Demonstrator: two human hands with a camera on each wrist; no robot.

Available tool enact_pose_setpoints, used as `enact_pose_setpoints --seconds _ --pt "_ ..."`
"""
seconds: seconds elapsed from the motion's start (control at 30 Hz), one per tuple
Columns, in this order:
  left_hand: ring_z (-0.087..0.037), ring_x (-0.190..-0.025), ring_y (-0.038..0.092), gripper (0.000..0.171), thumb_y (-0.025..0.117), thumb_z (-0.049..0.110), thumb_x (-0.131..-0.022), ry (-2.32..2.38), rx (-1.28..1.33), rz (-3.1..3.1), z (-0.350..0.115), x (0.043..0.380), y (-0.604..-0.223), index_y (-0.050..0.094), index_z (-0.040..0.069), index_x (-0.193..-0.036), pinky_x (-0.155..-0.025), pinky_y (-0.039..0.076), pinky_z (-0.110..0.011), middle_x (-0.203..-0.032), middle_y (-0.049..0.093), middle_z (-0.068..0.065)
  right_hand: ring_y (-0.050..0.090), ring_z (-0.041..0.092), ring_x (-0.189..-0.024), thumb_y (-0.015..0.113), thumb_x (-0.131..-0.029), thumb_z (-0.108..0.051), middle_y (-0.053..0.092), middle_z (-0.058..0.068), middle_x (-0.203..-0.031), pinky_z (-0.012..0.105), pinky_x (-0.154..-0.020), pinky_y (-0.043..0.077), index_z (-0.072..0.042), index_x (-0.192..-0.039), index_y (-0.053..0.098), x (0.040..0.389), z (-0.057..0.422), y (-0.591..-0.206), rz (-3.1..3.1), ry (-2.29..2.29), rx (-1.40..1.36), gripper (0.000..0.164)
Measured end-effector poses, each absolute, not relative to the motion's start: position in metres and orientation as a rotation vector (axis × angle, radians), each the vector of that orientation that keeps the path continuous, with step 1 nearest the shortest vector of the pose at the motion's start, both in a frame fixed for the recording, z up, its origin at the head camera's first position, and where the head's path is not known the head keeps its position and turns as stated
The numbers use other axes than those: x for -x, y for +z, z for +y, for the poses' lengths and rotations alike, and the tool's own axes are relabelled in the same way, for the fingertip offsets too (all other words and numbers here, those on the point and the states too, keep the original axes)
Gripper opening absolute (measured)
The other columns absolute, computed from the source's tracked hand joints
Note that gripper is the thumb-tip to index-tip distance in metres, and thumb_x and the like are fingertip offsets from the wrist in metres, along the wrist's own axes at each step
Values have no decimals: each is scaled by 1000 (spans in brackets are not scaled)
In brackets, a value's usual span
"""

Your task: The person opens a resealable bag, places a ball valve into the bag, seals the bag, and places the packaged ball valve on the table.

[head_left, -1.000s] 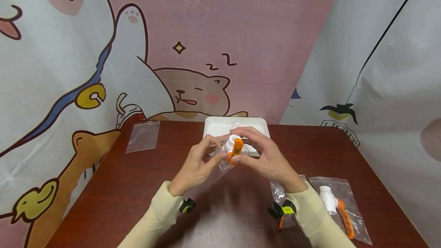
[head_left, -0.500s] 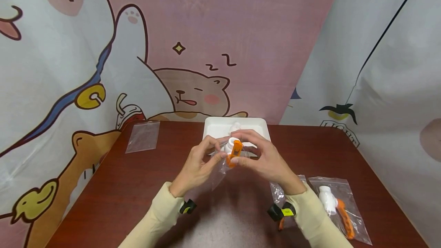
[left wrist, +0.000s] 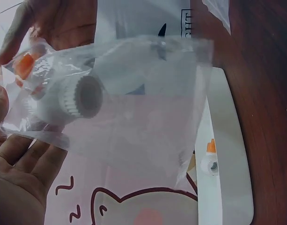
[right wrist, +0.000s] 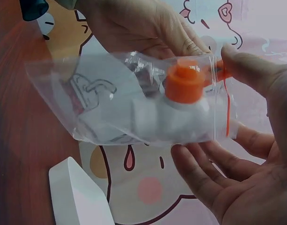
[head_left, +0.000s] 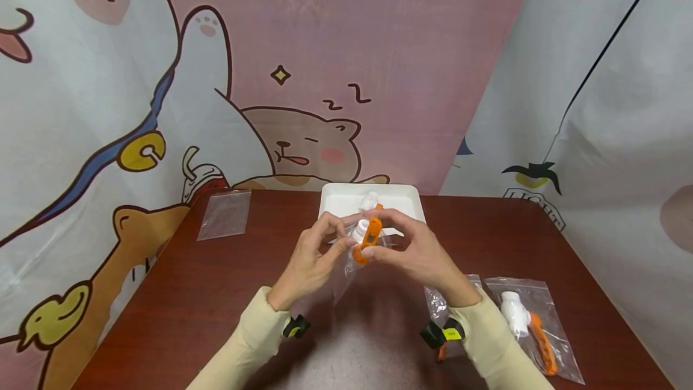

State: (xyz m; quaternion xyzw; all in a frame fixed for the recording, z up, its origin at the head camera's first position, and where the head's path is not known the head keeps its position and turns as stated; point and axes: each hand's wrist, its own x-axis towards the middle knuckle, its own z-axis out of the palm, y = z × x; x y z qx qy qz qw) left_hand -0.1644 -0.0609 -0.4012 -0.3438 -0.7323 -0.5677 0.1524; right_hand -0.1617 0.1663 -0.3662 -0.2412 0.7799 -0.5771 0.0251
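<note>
A white plastic valve point(right wrist: 169, 122) with an orange handle point(head_left: 372, 232) sits in a clear zip bag point(left wrist: 148, 122), held over the tray's near edge. My left hand point(head_left: 311, 257) pinches the bag at its left side, thumb toward me. From the right, my right hand point(head_left: 414, 248) grips the bag near its orange zip line, with the thumb by the handle and the fingers curved round the far side. In the right wrist view, the orange cap point(right wrist: 184, 84) points up inside the bag. The left wrist view shows the valve's ribbed white collar point(left wrist: 84, 97) through the plastic.
A white tray point(head_left: 332, 197) stands at the back, with another white and orange part point(left wrist: 210, 161) in it. A bagged valve point(head_left: 514, 315) lies at the right, beside another bag point(head_left: 435, 303) partly under my right forearm. A flat clear bag point(head_left: 225, 215) lies at back left.
The bagged valve has tilted and dropped slightly toward me. My right fingers have moved down a little, uncovering more of the white and orange part in the tray.
</note>
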Motion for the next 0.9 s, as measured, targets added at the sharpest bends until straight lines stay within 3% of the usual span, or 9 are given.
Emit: enact_pose_setpoints --seconds 0.1,0.2,0.3,0.47,0.57,0.67,0.7,0.8,0.9 --pt "-22 -85 71 17 64 4 -99 -1634 997 -2086 -60 165 -401 48 8 -96 -61 58 -30 -117 76 -13 71 26 -104 85 -85 -18 65 3 -133 33 -84 62 -23 -132 66 163 166 -368 2398 -1819 749 51" --pt "-23 -108 73 18 63 3 -99 -1650 1013 -2075 -59 166 -401 47 9 -95 -70 59 -27 -135 68 -11 68 25 -111 85 -85 -16 66 4 -127 34 -83 63 -18 -123 70 165 165 -370 2403 -1838 773 41" --pt "-25 -125 67 17 62 4 -100 -1682 1025 -2073 -59 166 -401 46 9 -95 -81 60 -27 -138 67 -9 63 22 -121 83 -87 -17 67 2 -127 32 -87 61 -15 -118 72 166 166 -373 2415 -1820 815 33" --pt "-25 -127 66 17 62 6 -100 -1712 1045 -2051 -60 166 -399 47 9 -94 -87 56 -24 -137 67 -10 55 24 -133 70 -94 -1 62 7 -137 30 -96 58 -9 -122 71 168 174 -372 2394 -1756 998 29" --pt "-22 -127 65 17 62 8 -100 -1735 1066 -2030 -61 167 -397 46 8 -94 -93 54 -24 -136 67 -12 51 27 -137 55 -92 14 60 8 -141 29 -95 58 -9 -122 71 170 179 -370 2393 -1711 1082 41" --pt "-10 -99 70 17 64 13 -99 -1771 1048 -2029 -62 166 -397 48 8 -95 -78 52 -20 -120 75 -15 53 23 -136 49 -87 18 61 2 -139 24 -84 56 -15 -120 73 174 182 -367 2500 -1592 1153 53" --pt "-8 -98 69 17 64 14 -99 -1795 1047 -2032 -62 166 -397 48 7 -95 -72 51 -19 -120 75 -16 54 22 -134 49 -86 18 62 0 -138 23 -83 55 -17 -119 74 176 182 -367 2555 -1537 1193 54" --pt "-7 -100 68 18 63 18 -99 -1861 1051 -2051 -63 165 -397 48 8 -95 -72 48 -20 -122 74 -15 58 21 -130 57 -87 15 64 -1 -135 21 -83 52 -21 -116 77 181 184 -365 2710 -1389 1336 50" --pt "-19 -133 61 17 60 19 -101 -1947 1092 -2045 -64 165 -395 48 9 -95 -89 50 -25 -140 65 -11 62 23 -124 69 -88 11 67 2 -130 18 -94 51 -20 -111 78 186 186 -365 2788 -1331 1488 40"
